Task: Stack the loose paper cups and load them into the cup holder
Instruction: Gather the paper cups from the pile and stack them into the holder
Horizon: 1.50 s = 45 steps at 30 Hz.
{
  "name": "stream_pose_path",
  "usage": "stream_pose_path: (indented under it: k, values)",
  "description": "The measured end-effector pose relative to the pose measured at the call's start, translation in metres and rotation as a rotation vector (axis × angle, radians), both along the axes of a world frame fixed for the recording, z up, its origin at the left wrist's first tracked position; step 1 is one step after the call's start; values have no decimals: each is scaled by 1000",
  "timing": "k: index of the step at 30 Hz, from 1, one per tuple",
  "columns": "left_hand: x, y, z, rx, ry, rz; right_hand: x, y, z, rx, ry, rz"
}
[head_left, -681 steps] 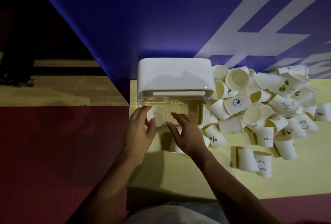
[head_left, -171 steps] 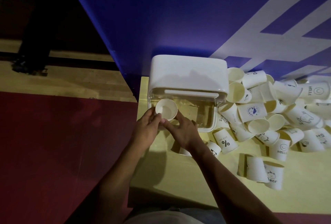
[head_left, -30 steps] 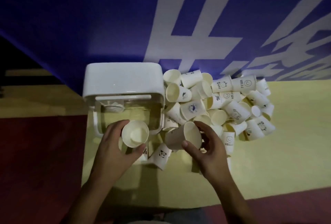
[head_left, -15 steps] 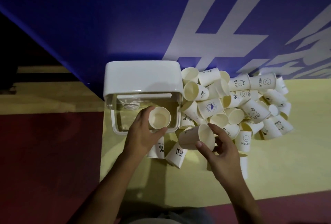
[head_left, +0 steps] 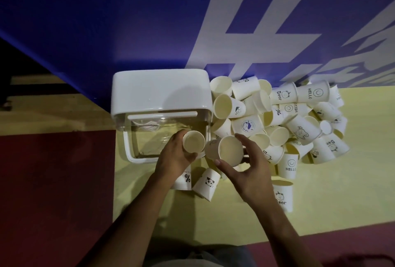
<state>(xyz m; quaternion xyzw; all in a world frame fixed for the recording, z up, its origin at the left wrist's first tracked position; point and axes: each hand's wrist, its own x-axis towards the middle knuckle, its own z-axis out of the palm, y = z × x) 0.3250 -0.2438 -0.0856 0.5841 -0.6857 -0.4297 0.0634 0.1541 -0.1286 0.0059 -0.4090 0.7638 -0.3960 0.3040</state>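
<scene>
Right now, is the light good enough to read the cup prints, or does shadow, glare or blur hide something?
Head view: dim light, yet the HELLO cup print reads clearly; a shadow falls on the cup holder lid, faint reflections on its clear front; left hand and right hand look sharp, no motion blur; the wide lens seems to bow the table edge.
</scene>
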Motion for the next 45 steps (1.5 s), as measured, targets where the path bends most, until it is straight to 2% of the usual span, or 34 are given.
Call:
stream_pose_path:
  k: [5, 10, 17, 25, 31, 36, 39, 45]
  values:
    - [14, 2, -1, 6, 34, -23, 14, -27, -12, -20, 52, 102]
    - [26, 9, 8, 51, 155, 91, 26, -46, -39, 8, 127, 234]
    - [23, 6, 16, 101, 246, 231, 30, -57, -75, 69, 254, 293]
    - [15, -2, 6, 25, 74, 45, 28, -61, -100, 232, 435, 378]
    - [14, -3, 6, 35, 31, 21, 30, -60, -98, 288, 481, 386]
    - [14, 8, 25, -91, 73, 14, 27, -40, -70, 206, 399, 248]
    - [1, 25, 48, -228, 188, -19, 13, -8, -54, 118, 340, 99]
    - [-82, 48, 84, -304, 303, -219, -47, 60, -27, 159, 260, -144]
